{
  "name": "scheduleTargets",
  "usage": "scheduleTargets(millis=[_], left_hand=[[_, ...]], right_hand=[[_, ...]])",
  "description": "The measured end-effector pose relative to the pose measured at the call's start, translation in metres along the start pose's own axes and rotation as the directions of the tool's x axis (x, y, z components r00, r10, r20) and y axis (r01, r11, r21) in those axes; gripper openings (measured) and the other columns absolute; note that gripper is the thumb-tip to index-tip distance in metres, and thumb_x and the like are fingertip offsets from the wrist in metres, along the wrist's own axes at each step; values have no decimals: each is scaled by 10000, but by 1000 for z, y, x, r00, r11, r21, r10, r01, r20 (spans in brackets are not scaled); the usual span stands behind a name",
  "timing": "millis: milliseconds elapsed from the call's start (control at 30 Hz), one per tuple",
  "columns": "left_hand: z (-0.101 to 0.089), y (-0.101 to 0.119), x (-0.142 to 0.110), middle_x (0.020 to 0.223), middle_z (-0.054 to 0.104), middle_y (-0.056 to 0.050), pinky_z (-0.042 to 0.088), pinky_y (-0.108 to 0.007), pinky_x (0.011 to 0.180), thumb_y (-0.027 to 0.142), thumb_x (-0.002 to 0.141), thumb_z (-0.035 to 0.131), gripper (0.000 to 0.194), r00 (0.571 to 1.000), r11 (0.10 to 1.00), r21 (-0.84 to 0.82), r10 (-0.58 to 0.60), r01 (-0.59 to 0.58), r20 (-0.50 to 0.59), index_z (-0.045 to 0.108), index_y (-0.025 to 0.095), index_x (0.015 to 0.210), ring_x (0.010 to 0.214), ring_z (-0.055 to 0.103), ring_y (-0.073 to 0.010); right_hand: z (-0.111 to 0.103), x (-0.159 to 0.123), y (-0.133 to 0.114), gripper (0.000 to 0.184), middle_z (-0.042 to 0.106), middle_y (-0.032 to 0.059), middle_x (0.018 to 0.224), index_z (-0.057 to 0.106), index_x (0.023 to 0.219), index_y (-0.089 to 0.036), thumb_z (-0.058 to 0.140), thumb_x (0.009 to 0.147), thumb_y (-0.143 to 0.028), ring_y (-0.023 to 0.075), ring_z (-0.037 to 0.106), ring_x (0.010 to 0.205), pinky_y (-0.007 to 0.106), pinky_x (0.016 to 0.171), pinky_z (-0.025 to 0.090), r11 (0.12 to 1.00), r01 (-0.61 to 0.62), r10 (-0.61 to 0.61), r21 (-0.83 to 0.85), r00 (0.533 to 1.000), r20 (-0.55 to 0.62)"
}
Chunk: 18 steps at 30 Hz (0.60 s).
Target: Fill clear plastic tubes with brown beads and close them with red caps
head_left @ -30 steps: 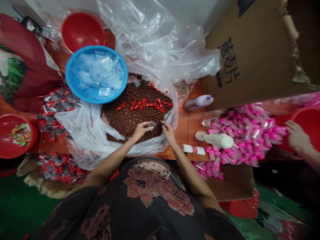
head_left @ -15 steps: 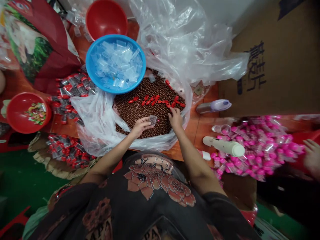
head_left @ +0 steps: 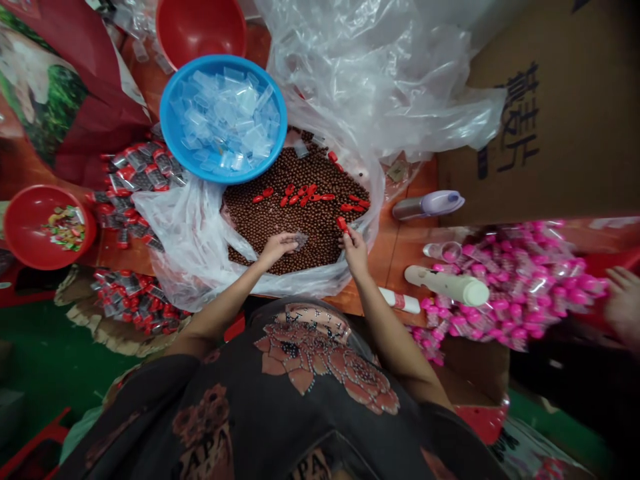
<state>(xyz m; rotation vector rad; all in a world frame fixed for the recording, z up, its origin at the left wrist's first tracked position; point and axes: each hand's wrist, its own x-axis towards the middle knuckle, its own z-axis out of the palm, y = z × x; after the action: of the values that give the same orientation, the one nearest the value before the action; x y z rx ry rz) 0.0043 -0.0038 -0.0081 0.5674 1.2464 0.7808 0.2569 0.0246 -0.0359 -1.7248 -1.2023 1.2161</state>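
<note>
My left hand (head_left: 280,249) pinches a small clear plastic box (head_left: 301,239) just above a heap of round brown beads (head_left: 270,223). Between the fingertips of my right hand (head_left: 354,249) is a small red cap (head_left: 343,224), held over the right side of the heap. The heap lies in an opened clear plastic bag (head_left: 200,223). Several more red caps (head_left: 305,194) rest in a loose row on the beads, beyond both hands. What the small box contains is too blurred to make out.
A blue basin (head_left: 167,127) of clear boxes overlaps the heap's far left. Red-capped filled boxes (head_left: 135,167) pile up at left, near a red bowl (head_left: 20,250). At right are a lavender-topped bottle (head_left: 430,204), a pale flask (head_left: 445,285), pink-capped containers (head_left: 525,287), a carton (head_left: 565,153) and another person's hand (head_left: 623,300).
My right hand has picked a red cap off the row and drawn it back towards me. My left hand keeps the clear box, now turned. The whole view has shifted slightly.
</note>
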Motion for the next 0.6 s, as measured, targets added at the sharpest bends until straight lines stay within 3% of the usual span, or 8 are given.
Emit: scheduleTargets(millis=[100,200,300,367,433,533,600], left_hand=[[-2,-7,11,994,738,-91,537,-331,762,294,615,812,438,997,998,13,-65,64,31,712,137,1011,844,669,-187],[1,-8,16,1042,727,-115,528,-366,819,310,618,818,466,988,994,-49,-87,93,124,709,128,1033,886,679,-208],[8,-4,14,1090,714,-133,519,-392,865,275,614,819,495,980,991,-93,-80,99,183,703,124,1071,935,678,-226],[11,0,12,1091,715,-135,524,-382,860,243,597,822,504,978,989,-107,-79,101,192,705,124,1073,927,677,-222],[13,3,9,1079,719,-128,530,-360,844,222,587,822,499,982,989,-110,-79,99,173,708,124,1063,905,675,-208],[13,6,4,1098,713,-116,532,-340,837,210,595,815,500,988,988,-123,-82,99,130,699,129,1075,919,670,-195],[11,8,1,1116,704,-115,532,-338,837,218,613,809,493,990,986,-134,-83,98,114,693,132,1084,934,668,-195]], right_hand=[[-4,-10,-3,472,663,80,1054,606,1177,-200,526,842,-522,166,648,790,356,750,567,991,-46,41,124,998,38],[-7,-19,-7,410,668,55,1094,574,1110,-240,568,818,-528,155,674,787,327,725,569,954,-117,88,275,990,114],[-7,-23,-11,363,690,34,1001,543,1037,-243,574,811,-525,148,659,737,293,665,549,951,-153,118,268,982,144],[-6,-23,-14,336,682,10,858,549,987,-234,566,818,-524,155,629,701,284,640,521,984,-118,102,137,988,119],[-2,-19,-18,304,667,5,794,585,942,-226,560,835,-510,172,606,702,289,652,488,994,-32,41,-101,995,91],[9,-7,-23,254,697,30,860,657,964,-238,516,896,-438,206,616,781,304,704,444,874,110,-43,-473,988,149],[18,3,-24,229,715,45,945,675,1028,-258,499,918,-355,218,627,842,305,722,427,758,202,-62,-620,969,240]])
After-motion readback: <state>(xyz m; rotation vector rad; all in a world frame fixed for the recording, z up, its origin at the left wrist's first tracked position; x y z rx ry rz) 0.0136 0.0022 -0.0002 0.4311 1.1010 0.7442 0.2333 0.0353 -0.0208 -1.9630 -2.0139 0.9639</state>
